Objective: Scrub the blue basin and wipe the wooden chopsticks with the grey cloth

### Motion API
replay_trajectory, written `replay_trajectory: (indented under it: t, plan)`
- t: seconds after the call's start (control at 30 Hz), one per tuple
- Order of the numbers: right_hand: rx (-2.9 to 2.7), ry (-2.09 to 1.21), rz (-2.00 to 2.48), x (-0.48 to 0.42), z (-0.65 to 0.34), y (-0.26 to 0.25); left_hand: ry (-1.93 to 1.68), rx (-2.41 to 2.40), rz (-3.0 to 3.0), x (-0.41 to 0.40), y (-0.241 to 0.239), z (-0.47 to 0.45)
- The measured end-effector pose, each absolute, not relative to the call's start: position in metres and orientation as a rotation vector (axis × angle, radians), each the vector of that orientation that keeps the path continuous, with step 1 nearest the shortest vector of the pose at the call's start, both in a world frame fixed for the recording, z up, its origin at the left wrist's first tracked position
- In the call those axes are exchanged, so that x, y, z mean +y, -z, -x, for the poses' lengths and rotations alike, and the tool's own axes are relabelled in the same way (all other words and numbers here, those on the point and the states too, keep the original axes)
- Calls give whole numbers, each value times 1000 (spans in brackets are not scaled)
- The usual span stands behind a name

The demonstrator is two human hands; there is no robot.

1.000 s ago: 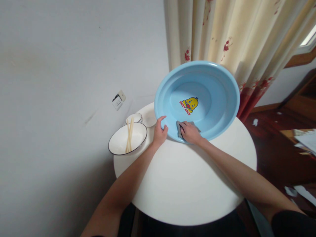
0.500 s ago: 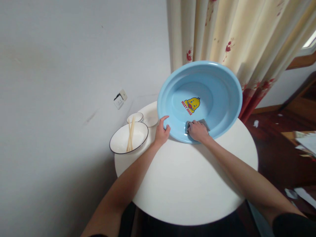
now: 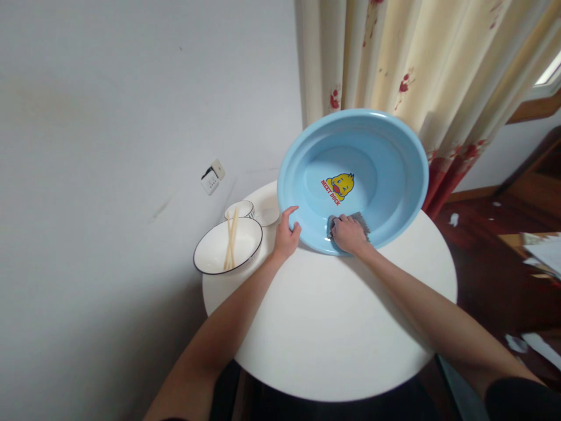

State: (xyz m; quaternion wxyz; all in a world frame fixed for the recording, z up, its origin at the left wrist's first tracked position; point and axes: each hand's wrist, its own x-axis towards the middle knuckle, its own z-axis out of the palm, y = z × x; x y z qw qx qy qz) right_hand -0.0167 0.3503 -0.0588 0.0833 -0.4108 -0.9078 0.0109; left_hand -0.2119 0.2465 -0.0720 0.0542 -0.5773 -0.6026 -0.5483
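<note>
A large light-blue plastic basin (image 3: 397,169) with a yellow duck print on its bottom stands tilted, its inside facing me. My left hand (image 3: 287,237) is closed on the basin's near-left rim, thumb inside it. A grey cloth (image 3: 361,224) lies against the lower inner wall of the basin. My right hand (image 3: 348,233) presses on this cloth with bent fingers, gripping its left part. Under the palm, some of the cloth is hidden.
The basin rests on a round white table (image 3: 337,333). To the left are a large dark-rimmed bowl (image 3: 210,251) holding chopsticks (image 3: 231,240), a smaller bowl (image 3: 236,209) and a pale dish (image 3: 266,216). A wall socket (image 3: 210,182) and a curtain (image 3: 394,64) are behind.
Hardly anything differs. The whole view has shifted very slightly; my left hand keeps its hold on the rim and my right hand stays on the cloth at the same spot.
</note>
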Motion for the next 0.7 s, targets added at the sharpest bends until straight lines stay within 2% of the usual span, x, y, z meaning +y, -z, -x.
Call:
replay_trajectory:
  t: [0.3, 0.7]
  plan:
    - [-2667, -375, 866, 340, 28, 58, 1680, -1811, 1755, 250, 75, 215]
    - [-2650, -385, 858, 340, 28, 60, 1694, -1799, 1763, 252, 77, 216]
